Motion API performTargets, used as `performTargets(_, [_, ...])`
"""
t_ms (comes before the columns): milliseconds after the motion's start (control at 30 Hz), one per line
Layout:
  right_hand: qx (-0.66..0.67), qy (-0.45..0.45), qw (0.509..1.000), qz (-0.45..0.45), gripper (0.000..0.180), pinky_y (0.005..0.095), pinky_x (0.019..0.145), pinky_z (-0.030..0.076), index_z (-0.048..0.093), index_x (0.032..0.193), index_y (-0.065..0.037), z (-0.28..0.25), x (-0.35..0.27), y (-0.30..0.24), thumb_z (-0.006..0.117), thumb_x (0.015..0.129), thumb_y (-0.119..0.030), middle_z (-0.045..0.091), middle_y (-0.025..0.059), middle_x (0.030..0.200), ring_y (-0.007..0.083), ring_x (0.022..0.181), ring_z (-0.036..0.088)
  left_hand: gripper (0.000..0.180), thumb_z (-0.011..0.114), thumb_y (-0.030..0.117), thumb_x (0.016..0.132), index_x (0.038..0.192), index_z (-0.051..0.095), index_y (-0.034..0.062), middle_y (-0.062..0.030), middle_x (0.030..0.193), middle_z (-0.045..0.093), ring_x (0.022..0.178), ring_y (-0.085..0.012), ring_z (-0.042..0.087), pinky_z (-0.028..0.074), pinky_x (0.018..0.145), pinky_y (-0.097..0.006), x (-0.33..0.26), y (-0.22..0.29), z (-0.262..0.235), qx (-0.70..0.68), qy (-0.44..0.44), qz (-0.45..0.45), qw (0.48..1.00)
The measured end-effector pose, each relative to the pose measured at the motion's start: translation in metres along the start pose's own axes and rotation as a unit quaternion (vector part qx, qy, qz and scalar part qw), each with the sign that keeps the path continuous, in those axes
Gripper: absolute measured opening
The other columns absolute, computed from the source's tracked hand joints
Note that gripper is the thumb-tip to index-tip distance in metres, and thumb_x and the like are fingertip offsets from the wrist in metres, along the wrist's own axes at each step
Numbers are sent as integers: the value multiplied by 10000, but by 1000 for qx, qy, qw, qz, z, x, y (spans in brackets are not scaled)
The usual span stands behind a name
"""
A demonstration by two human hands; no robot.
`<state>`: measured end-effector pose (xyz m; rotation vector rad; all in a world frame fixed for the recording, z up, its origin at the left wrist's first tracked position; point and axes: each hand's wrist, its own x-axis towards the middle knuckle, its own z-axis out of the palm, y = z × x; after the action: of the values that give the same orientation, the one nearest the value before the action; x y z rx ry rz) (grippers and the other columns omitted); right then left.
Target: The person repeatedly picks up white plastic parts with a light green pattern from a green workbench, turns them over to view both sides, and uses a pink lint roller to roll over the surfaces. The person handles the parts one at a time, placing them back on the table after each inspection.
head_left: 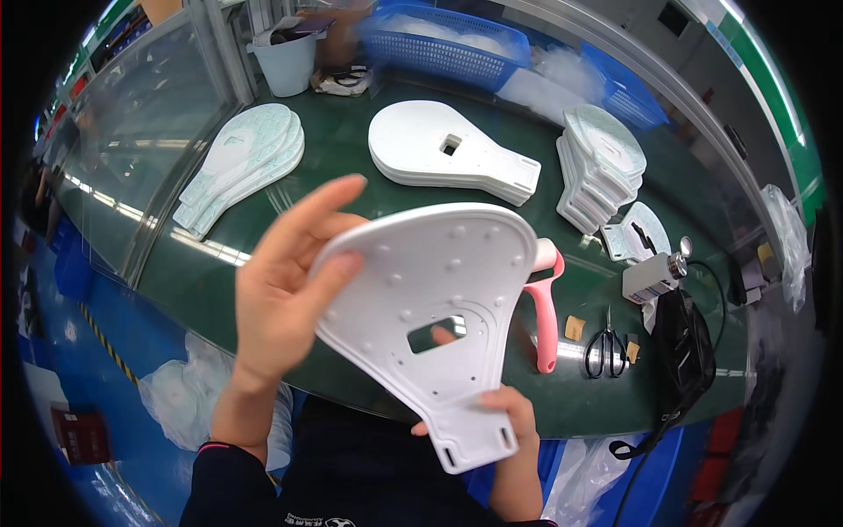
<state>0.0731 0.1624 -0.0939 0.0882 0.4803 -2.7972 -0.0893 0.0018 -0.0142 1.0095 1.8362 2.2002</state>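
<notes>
A white paddle-shaped plastic panel [413, 294], with small bumps, holes and a rectangular opening, is held up and tilted above the table. My left hand [299, 272] grips its wide upper-left edge between thumb and fingers. My right hand [514, 422] pinches the narrow end low down, its thumb on the near face and other fingers behind; a fingertip shows through the opening. Beyond it lies a stack of similar white panels [421, 132]. A pink-handled roller [546, 307] rests just right of the held panel, partly hidden by it.
Film-covered panels [250, 149] lie at the left, and another stack [601, 158] at the right. Black-handled scissors [606, 347], a white bottle [650, 279] and a black pouch [683, 351] are on the green table [342, 206]. Blue baskets [448, 48] and a pale bucket [285, 63] stand behind.
</notes>
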Motion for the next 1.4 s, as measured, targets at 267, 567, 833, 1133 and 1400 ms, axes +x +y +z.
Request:
performTargets(267, [-493,200,827,-181,361,255,821,431,554,1126,-28,24,2,-27,455,791,64,532,105,1144,171,1045,509,112,532,-34,780,881,520,12,-134,1027,525,1087,-210,470,432,911,-394,35,-8,-56,-289,20,113,950])
performTargets(567, [-678,226,579,-393,465,265,880,389,584,1067,-6,44,5,-55,415,667,163,513,141,1175,208,1086,490,696,111,530,892,1347,87,3,-251,1302,320,1180,-313,392,376,950,-399,3,-18,-44,-357,-71,-355,861])
performTargets(833, [-651,186,572,-463,287,258,798,425,602,934,12,51,2,-63,532,672,106,552,106,1010,170,930,535,753,603,-72,723,1345,188,13,-193,1089,552,920,-137,563,454,770,-253,-31,-35,-56,-82,-362,-457,808])
performTargets(1133, [-618,173,540,-545,162,232,732,400,531,818,-14,52,3,-70,500,681,68,517,107,925,156,825,509,723,602,44,748,1341,192,-2,-181,1208,463,1046,-216,519,394,899,-307,-21,-28,-51,-349,-50,-283,892])
performTargets(1400, [-576,218,656,-436,229,259,799,405,518,909,34,34,-5,-70,564,691,88,483,113,968,168,906,501,865,647,-116,598,1334,204,-21,-164,1232,449,1098,-220,486,380,921,-309,-20,-27,-58,-266,-28,-254,929])
